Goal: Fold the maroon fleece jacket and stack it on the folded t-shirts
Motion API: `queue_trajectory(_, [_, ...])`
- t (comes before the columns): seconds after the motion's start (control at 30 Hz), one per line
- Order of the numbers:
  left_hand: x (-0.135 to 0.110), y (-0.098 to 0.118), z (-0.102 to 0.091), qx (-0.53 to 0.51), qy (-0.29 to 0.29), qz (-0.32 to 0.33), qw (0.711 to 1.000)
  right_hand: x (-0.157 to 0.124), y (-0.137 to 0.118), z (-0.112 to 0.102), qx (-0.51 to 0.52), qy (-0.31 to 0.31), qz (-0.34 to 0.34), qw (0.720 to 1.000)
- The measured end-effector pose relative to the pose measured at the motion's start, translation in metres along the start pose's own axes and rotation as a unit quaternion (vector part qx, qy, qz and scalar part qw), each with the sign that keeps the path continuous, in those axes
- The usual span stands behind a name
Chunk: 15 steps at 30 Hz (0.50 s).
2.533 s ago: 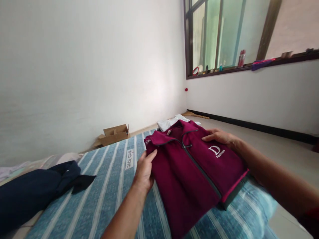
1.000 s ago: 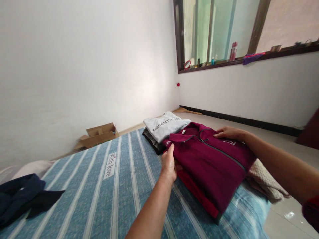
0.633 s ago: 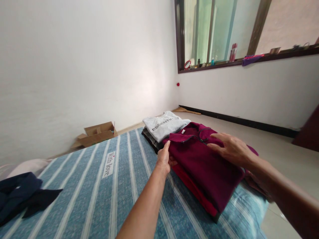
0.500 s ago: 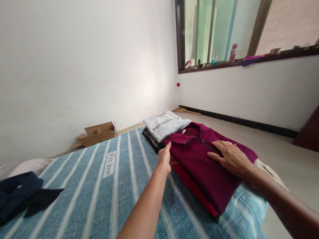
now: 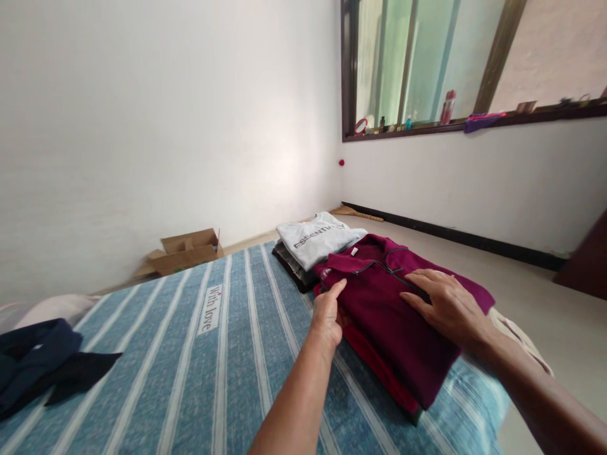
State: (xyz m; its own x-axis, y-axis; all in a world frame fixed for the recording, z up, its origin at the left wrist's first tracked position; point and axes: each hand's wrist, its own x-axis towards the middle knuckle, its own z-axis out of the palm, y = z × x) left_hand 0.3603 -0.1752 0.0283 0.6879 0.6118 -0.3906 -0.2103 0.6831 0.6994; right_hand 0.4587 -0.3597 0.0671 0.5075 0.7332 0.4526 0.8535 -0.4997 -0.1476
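Observation:
A folded maroon zip-neck top lies on a stack of folded clothes, with a red garment showing below it. My left hand is closed on the top's left edge, its thumb over the cloth and the other fingers partly hidden. Flat on the chest beside the zip, my right hand rests with fingers stretched out. Just beyond the maroon top is a folded light grey shirt with dark lettering, on top of darker clothes.
The stacks sit near the right edge of a bed with a blue striped cover. Dark navy clothing lies at the left. Cream cloth shows beyond my right hand. An open cardboard box stands past the bed.
My left hand has shifted slightly right and its thumb now reaches farther over the maroon top. The right hand stays flat in about the same place on the cloth.

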Motion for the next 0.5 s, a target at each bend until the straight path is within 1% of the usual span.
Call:
queue_trajectory(0.03, [-0.002, -0.002, 0.002, -0.008, -0.018, -0.008, 1.000, 0.001, -0.008, -0.004, 0.008, 0.005, -0.015, 1.000])
queue_trajectory(0.1, [-0.005, -0.006, 0.006, -0.021, -0.041, -0.011, 0.999, 0.007, -0.025, -0.011, 0.026, -0.016, -0.055, 0.998])
queue_trajectory(0.17, [-0.005, -0.008, 0.008, -0.030, -0.037, 0.004, 0.999, 0.018, -0.042, -0.014, 0.016, -0.061, -0.099, 0.993])
queue_trajectory(0.23, [-0.005, -0.011, 0.009, -0.029, -0.028, 0.016, 0.999, 0.032, -0.055, -0.013, -0.022, -0.100, -0.122, 0.987])
queue_trajectory(0.37, [-0.005, -0.014, 0.006, -0.038, -0.037, 0.019, 0.998, 0.056, -0.064, 0.000, -0.096, -0.144, -0.116, 0.978])
queue_trajectory(0.5, [-0.006, -0.014, 0.003, -0.054, -0.051, -0.003, 0.997, 0.064, -0.063, 0.014, -0.112, -0.151, -0.081, 0.979])
